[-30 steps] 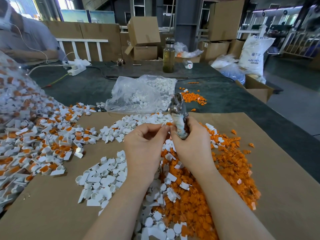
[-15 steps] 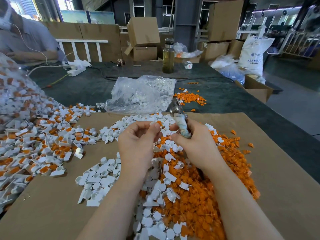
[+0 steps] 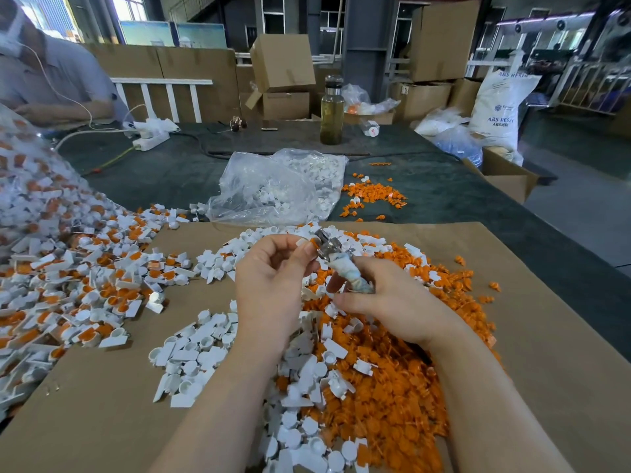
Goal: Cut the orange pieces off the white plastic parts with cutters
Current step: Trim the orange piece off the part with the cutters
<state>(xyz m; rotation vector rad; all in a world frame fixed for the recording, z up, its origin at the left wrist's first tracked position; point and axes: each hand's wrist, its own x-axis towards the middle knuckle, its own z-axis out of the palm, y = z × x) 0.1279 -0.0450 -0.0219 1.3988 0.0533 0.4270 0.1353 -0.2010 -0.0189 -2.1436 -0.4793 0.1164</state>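
My right hand [image 3: 392, 302] grips the cutters [image 3: 336, 256] by their tape-wrapped handles, metal jaws pointing up and left. My left hand [image 3: 273, 281] pinches a small white plastic part [image 3: 305, 243] between thumb and fingers, right at the jaws. Whether orange is still on that part I cannot tell. Under and right of my hands lies a heap of cut orange pieces [image 3: 392, 380]. Cut white parts [image 3: 194, 349] lie spread below my left hand. A big heap of uncut white-and-orange parts [image 3: 68, 274] fills the left side.
Brown cardboard [image 3: 546, 387] covers the table under the heaps. A clear plastic bag of white parts [image 3: 273, 189] lies behind, with a small orange pile [image 3: 372, 194] to its right. Farther back stand a bottle [image 3: 332, 110], a power strip [image 3: 150, 138], boxes and another person [image 3: 44, 80].
Both hands dropped lower toward the pile and the cutters tilted left. My left hand now holds a white part up at the jaws.
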